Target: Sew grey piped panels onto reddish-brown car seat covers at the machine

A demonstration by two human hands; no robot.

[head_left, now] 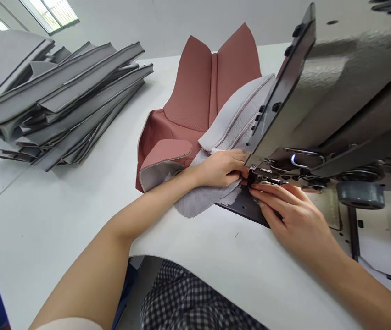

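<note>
Both hands, left hand (223,167) and right hand (290,215), fingers closed, pinch grey-backed fabric panel (209,195) at presser foot (260,176); feeding seam under way, steady guidance likely needed.

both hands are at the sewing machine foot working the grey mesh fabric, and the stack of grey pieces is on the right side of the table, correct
Not quite. The head view shows the stack of grey pieces on the left side of the table, not the right. The rest holds: the left hand and right hand are at the sewing machine foot on the grey mesh fabric.
</note>
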